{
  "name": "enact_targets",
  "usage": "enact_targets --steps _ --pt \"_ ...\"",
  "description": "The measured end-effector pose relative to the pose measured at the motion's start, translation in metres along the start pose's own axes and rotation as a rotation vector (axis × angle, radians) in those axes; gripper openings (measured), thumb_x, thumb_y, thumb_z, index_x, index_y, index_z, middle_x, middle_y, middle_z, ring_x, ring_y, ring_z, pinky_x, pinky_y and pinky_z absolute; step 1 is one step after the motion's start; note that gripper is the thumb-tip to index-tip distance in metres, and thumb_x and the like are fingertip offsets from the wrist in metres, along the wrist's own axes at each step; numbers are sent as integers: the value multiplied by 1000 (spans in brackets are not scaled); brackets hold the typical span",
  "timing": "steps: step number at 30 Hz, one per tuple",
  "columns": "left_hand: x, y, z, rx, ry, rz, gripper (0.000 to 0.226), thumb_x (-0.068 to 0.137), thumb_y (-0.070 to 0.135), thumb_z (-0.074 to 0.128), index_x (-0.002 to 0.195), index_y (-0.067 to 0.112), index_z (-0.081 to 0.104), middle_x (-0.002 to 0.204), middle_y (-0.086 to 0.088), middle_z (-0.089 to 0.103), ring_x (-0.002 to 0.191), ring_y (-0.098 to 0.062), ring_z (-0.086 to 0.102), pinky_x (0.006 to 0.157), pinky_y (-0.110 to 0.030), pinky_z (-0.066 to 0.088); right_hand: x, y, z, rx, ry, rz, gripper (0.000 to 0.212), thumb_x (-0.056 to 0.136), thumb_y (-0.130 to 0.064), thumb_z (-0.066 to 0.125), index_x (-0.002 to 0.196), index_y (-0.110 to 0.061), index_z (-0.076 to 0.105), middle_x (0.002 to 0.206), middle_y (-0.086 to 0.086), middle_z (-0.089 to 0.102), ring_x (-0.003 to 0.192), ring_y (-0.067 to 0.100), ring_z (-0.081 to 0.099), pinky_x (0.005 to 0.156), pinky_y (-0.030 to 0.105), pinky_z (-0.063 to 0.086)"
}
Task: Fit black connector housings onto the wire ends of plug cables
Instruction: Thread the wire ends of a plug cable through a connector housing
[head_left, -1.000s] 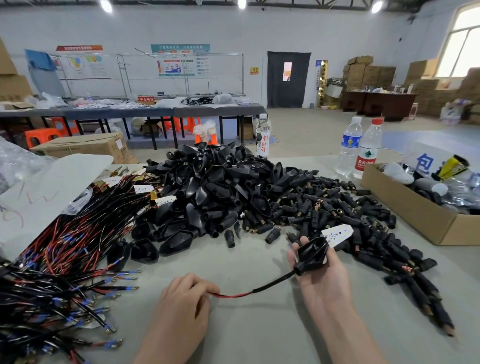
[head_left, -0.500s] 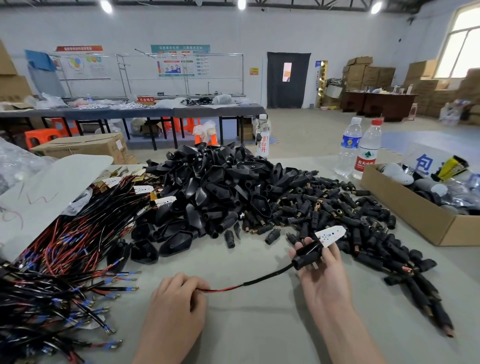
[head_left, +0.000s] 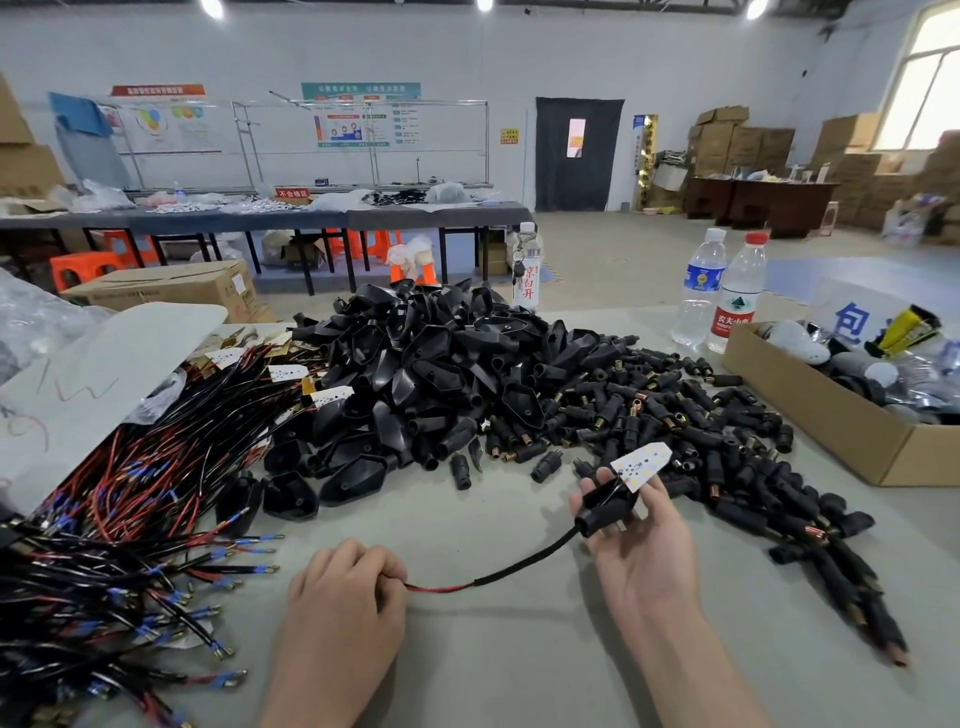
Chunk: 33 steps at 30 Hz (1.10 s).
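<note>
The grey bench carries a big heap of black housings at its middle, reaching toward the far edge. From the heap a spread of small black barrel plugs trails off to the right and down toward the near edge. Along the left edge lies a tangle of red and black cables — a pale grey sheet partly covers them. An open cardboard box sits at the right edge, two water bottles stand just beside its far end, and a third bottle stands at the far edge.
</note>
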<state>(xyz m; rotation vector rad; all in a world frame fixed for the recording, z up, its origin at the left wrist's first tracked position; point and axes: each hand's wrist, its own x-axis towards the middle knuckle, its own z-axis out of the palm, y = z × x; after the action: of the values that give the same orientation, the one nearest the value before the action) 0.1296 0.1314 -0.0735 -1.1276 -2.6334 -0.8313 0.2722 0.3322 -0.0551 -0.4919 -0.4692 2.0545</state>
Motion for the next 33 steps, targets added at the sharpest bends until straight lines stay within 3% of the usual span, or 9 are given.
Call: enact_targets --steps 6,12,15,17,20,25,30,33 --pt "-3 11 2 -121 15 184 37 88 36 37 90 26 72 91 18 65 91 -12 58 90 -29 36 -3 16 4 -68 -55 51 28 97 -7 49 122 -17 59 87 16 72 80 30 71 67 41 60" --pt "-12 36 10 -235 -151 364 43 89 55 39 102 30 71 95 22 66 96 -1 57 92 -25 37 -6 30 5 -142 -105 91 31 90 -7 54 113 -22 67 92 19 75 89 33 73 71 42 59" --pt "-11 39 10 -237 -169 406 44 90 57 42 108 28 69 95 22 64 97 -2 55 93 -22 34 -9 33 7 -176 -113 127 30 82 -10 57 97 -30 74 95 17 76 88 31 74 71 41 59" --pt "-12 38 11 -262 -141 396 33 93 49 50 109 28 69 91 26 58 96 1 52 94 -21 33 -9 33 7 -180 -123 122 27 86 -9 57 96 -27 75 93 14 76 88 31 74 70 40 59" --pt "-13 38 9 -287 -109 374 18 95 39 58 106 29 68 84 26 56 94 0 50 93 -19 34 -8 29 8 -121 -119 104 31 95 -5 50 107 -22 73 99 13 74 95 32 72 69 40 59" --pt "-15 39 9 -289 -135 352 14 90 38 57 94 28 67 78 15 61 88 -1 50 89 -18 34 -7 18 9 -31 -102 78 33 97 -5 47 121 -22 64 104 16 72 91 33 72 70 42 60" --pt "-17 42 10 -277 -139 361 21 84 42 55 82 24 66 66 12 58 84 0 47 80 -14 33 -7 16 11 37 -99 85 31 96 -4 40 117 -16 59 103 16 71 88 33 71 69 41 60" --pt "-16 44 11 -176 -33 469 16 79 41 54 74 28 63 59 17 54 77 0 46 70 -13 37 -7 15 12 44 -115 99 25 95 -7 37 107 -15 58 100 15 69 83 30 71 69 36 61"
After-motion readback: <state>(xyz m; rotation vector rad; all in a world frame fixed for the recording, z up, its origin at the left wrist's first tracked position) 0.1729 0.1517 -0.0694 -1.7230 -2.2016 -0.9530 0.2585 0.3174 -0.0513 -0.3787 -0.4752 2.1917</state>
